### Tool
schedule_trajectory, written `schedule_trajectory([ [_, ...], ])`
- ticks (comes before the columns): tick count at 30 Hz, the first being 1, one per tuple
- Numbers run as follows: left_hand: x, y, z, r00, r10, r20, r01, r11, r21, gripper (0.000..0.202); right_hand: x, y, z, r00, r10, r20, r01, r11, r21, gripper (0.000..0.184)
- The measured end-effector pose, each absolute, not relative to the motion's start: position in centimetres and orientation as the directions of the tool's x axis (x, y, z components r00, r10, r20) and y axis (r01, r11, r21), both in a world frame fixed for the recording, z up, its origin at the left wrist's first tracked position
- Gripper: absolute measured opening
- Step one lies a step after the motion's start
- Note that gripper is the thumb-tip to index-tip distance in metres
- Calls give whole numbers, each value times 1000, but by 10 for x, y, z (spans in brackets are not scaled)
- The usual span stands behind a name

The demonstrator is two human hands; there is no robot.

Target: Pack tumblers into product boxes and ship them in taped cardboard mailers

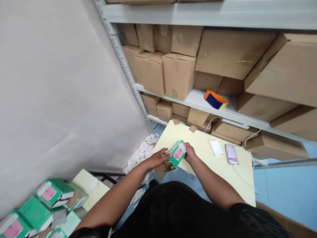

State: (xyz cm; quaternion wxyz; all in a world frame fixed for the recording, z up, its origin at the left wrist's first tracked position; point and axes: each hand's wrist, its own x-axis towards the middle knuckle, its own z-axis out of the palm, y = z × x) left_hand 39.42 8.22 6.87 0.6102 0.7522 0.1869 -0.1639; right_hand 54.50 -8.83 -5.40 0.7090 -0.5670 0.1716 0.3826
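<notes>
A small green box [176,159] with a pink label is held tilted over the near edge of a pale yellow table. My right hand [190,153] is wrapped round its right side. My left hand [157,160] grips it from the left, with fingers on its lower left side; part of that hand's grasp is hidden. Just under the box, by my left hand, a brown cardboard piece [161,170] shows; I cannot tell whether it is joined to the box.
On the table [205,168] lie a white flat box [216,148], a blurred phone [231,154] on a cable, and cardboard scraps [192,128]. Behind stands a shelf of cartons [178,76] with a coloured band [215,99]. Green boxes [34,211] pile up lower left; paper scraps [138,153] litter the floor.
</notes>
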Motion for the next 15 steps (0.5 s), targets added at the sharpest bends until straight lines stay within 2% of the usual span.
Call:
schedule_trajectory([
  [4, 422, 99, 62, 908, -26, -418, 419, 15, 908, 76, 555, -102, -72, 598, 209, -774, -801, 179, -571, 27],
  [9, 461, 119, 46, 888, -227, -400, 449, 238, 862, 74, 556, -115, -93, 547, 148, -824, -827, 251, -503, 53],
  [11, 478, 125, 39, 881, -230, -414, 468, 283, 837, 75, 552, -113, -101, 540, 108, -835, -821, 284, -495, 50],
  [15, 508, 128, 25, 874, -161, -459, 486, 264, 833, 66, 542, -100, -119, 546, -58, -836, -795, 281, -538, 38],
])
